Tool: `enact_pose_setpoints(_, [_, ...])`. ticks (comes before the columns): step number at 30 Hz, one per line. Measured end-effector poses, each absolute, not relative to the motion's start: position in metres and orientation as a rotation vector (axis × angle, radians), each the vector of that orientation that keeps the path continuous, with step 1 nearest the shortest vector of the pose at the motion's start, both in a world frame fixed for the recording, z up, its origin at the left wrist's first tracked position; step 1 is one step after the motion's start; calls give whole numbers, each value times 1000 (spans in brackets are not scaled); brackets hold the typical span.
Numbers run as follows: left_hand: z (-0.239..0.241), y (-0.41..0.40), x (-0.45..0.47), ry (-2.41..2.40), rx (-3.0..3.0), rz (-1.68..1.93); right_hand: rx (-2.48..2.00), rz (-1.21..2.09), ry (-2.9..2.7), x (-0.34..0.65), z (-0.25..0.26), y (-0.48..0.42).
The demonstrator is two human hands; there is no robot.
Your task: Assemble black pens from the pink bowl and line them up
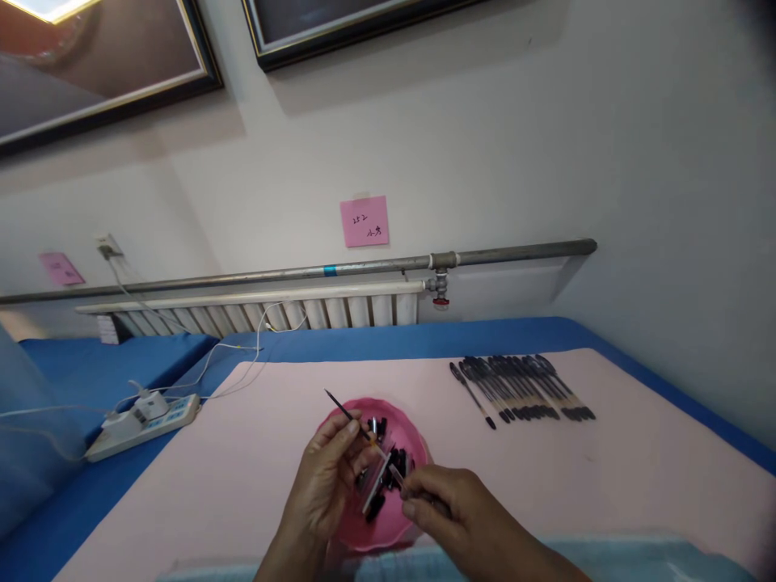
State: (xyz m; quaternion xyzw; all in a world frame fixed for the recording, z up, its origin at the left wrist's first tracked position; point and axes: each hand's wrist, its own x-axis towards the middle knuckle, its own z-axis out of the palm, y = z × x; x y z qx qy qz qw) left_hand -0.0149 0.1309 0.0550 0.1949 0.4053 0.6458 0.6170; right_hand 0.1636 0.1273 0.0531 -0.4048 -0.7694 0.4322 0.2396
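My left hand (327, 477) pinches a thin black pen refill (347, 413) that points up and to the left, over a pink bowl (418, 440). My right hand (445, 505) is closed on a clear pen barrel (377, 485) held slanted just below the refill's lower end. Both hands hover above the bowl, which holds several small black pen parts (397, 465). To the right, a row of several assembled black pens (521, 388) lies on the pink table cover (242, 469).
A white power strip (142, 420) with plugs and cables lies at the left on the blue cloth (90, 372). A radiator (272, 311) and a grey pipe (364, 265) run along the wall behind. A pink note (364, 221) is stuck on the wall.
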Motion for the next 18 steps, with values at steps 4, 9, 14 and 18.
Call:
enact_pose_setpoints(4, [57,130,-11,921,450,1467,-1124,1186,-2108,164,53,127])
enact_pose_setpoints(9, [58,128,-6,953,488,1454,-1125,1186,-2103,165,53,127])
enact_pose_setpoints(14, [57,121,4,961,672,1277,-1133,1148,-2044,163,50,128])
enact_pose_setpoints(18, [59,118,3,983,776,1161,-1033,1181,-1886,163,58,130])
